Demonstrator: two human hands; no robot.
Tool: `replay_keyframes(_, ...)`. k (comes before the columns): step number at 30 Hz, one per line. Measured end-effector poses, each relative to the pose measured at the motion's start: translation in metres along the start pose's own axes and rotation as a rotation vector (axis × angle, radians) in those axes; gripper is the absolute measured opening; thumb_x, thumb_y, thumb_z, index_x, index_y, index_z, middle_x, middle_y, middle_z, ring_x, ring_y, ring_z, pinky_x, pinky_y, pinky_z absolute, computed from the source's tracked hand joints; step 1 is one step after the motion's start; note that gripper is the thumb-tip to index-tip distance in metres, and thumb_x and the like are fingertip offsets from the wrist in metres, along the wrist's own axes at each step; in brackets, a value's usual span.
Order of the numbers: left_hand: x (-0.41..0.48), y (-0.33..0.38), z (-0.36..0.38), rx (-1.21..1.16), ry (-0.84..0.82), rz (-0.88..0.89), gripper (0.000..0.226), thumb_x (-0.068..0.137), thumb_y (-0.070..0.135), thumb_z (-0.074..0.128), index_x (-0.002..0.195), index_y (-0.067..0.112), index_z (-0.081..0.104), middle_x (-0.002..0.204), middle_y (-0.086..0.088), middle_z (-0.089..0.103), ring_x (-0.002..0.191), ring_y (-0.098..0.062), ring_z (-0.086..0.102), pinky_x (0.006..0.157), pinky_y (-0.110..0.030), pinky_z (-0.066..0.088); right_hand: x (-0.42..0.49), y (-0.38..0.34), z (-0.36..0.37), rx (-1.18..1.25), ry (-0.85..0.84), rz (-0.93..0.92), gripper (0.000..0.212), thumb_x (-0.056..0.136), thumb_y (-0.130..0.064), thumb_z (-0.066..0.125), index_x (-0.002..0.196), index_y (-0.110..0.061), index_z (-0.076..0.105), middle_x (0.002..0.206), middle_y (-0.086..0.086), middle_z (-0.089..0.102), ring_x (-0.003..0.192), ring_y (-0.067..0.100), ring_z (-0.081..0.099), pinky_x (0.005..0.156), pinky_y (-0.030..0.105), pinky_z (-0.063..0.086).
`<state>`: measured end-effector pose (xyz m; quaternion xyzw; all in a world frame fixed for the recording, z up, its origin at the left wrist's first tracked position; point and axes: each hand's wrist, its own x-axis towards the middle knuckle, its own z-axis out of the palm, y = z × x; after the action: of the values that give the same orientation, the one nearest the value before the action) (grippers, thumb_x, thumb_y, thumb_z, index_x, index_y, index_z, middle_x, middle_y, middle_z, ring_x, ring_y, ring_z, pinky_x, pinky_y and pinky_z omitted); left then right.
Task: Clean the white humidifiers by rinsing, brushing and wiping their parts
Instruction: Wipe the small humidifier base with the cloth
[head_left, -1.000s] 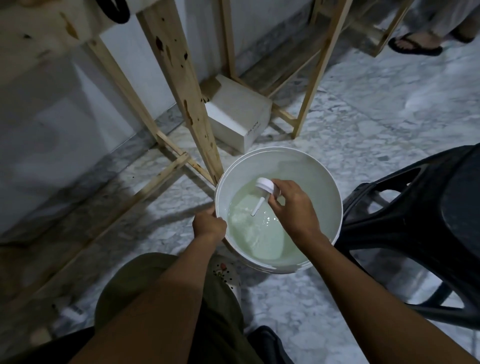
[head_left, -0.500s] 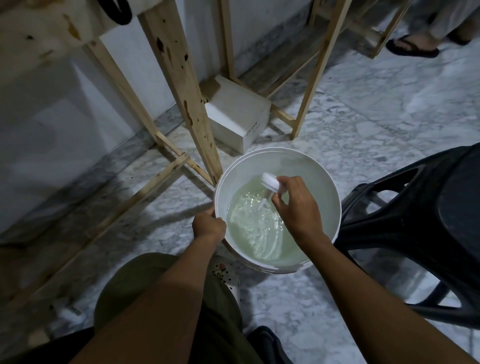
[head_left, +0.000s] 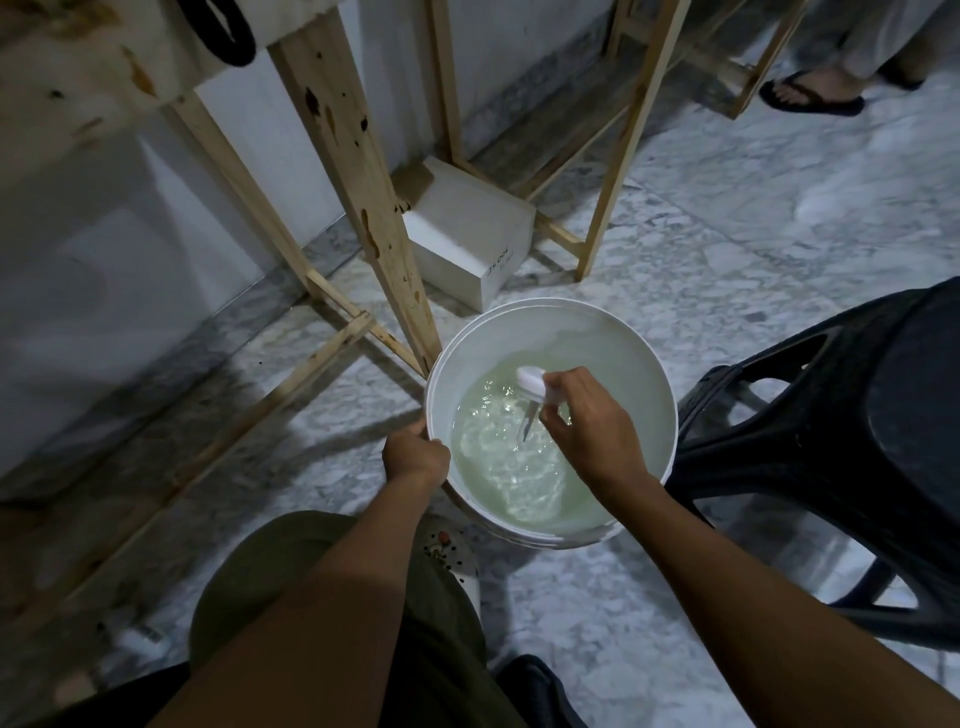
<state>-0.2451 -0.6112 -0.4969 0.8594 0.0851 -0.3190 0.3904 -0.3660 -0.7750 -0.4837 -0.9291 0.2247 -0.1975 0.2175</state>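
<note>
A right hand (head_left: 587, 421) pinches a white humidifier part (head_left: 535, 384) inside a water-filled bucket (head_left: 519, 312), whose near rim the left hand (head_left: 415, 452) grips. Rinsing appears underway. Brushing and wiping likely remain.

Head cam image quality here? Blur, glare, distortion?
Head view: dim, flat light; white glints on the rippled water in the bucket; the white humidifier part in the right hand is motion-smeared; the wide-angle lens splays the wooden legs outward; the floor at left is soft.
</note>
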Motion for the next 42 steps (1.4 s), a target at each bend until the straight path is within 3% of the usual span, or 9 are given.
replay_keyframes(11,0.000,-0.002,0.000,0.007,-0.009,0.000,0.046,0.089,0.000,0.055,0.134,0.009,0.060,0.128,-0.012,0.065,0.116,-0.030,0.061,0.101,-0.037,0.049,-0.003,-0.004,-0.002,0.123,-0.080,0.217,0.022,0.084,-0.013,0.071,0.104,-0.009,0.063,0.097,0.004,0.061,0.079,0.021,0.060,0.063,0.025,0.037)
replay_keyframes(17,0.001,-0.003,-0.001,0.008,-0.019,0.003,0.046,0.090,0.000,0.055,0.135,0.009,0.059,0.129,-0.011,0.064,0.117,-0.029,0.061,0.103,-0.036,0.047,-0.007,-0.006,0.003,0.135,-0.046,0.314,0.023,0.084,-0.016,0.071,0.104,-0.011,0.061,0.095,0.001,0.061,0.078,0.020,0.059,0.062,0.027,0.038)
replay_keyframes(27,0.000,-0.002,-0.002,0.018,-0.029,0.016,0.044,0.093,-0.001,0.054,0.136,0.007,0.057,0.131,-0.012,0.063,0.120,-0.030,0.059,0.103,-0.034,0.045,-0.007,-0.008,0.006,0.155,-0.032,0.308,0.020,0.081,-0.016,0.073,0.097,-0.011,0.062,0.090,-0.003,0.058,0.072,0.015,0.054,0.061,0.025,0.035)
replay_keyframes(30,-0.002,0.001,-0.004,0.039,-0.030,0.006,0.045,0.092,0.000,0.055,0.136,0.006,0.058,0.130,-0.013,0.063,0.119,-0.031,0.059,0.101,-0.034,0.047,0.000,-0.012,0.001,0.327,-0.017,0.557,0.018,0.085,-0.025,0.072,0.096,-0.016,0.062,0.088,-0.007,0.061,0.075,0.011,0.058,0.061,0.023,0.040)
replay_keyframes(32,-0.005,0.005,-0.008,0.101,-0.046,0.026,0.041,0.089,0.001,0.056,0.129,0.005,0.063,0.123,-0.015,0.066,0.113,-0.032,0.062,0.091,-0.031,0.050,0.010,-0.019,-0.006,0.532,0.018,0.784,0.018,0.085,-0.030,0.071,0.094,-0.016,0.064,0.086,-0.004,0.066,0.077,0.011,0.065,0.062,0.020,0.047)
replay_keyframes(34,-0.010,0.012,-0.014,0.183,-0.051,0.088,0.038,0.082,0.012,0.060,0.119,0.007,0.067,0.118,-0.018,0.064,0.108,-0.035,0.062,0.084,-0.033,0.052,0.020,-0.026,-0.014,0.730,0.041,0.908,0.018,0.085,-0.028,0.069,0.091,-0.012,0.067,0.085,0.003,0.069,0.079,0.018,0.069,0.069,0.028,0.058)
replay_keyframes(37,-0.025,0.025,-0.020,0.308,-0.038,0.204,0.058,0.084,0.030,0.069,0.137,0.016,0.052,0.132,-0.017,0.042,0.123,-0.035,0.049,0.097,-0.039,0.048,0.033,-0.040,-0.033,0.952,-0.002,0.964,0.016,0.088,-0.017,0.066,0.092,-0.002,0.069,0.088,0.007,0.070,0.081,0.018,0.069,0.072,0.031,0.061)
replay_keyframes(42,-0.066,0.060,-0.045,0.245,-0.117,0.515,0.086,0.077,0.054,0.075,0.149,0.027,0.038,0.142,0.000,0.039,0.128,-0.018,0.045,0.106,-0.038,0.043,0.050,-0.073,-0.069,1.052,-0.149,0.870,0.014,0.088,-0.014,0.065,0.095,-0.004,0.072,0.098,0.016,0.073,0.086,0.028,0.072,0.073,0.036,0.062)
